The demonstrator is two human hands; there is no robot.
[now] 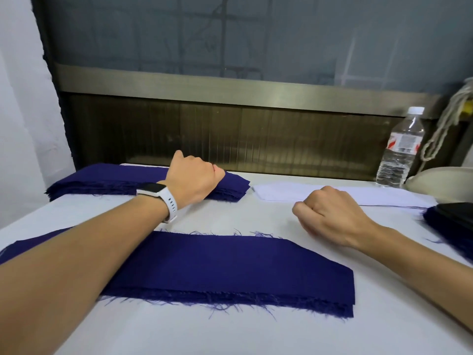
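Fingers (217,172) of the left hand (192,180) are being curled onto the purple fabric stack (102,179), grip hidden, while the right hand (330,216) is being held fisted above the table (230,216).

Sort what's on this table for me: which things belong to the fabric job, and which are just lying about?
In the job: far purple stack under the left hand; near purple piece; white pieces by the right hand.
Lying about: water bottle; cord.
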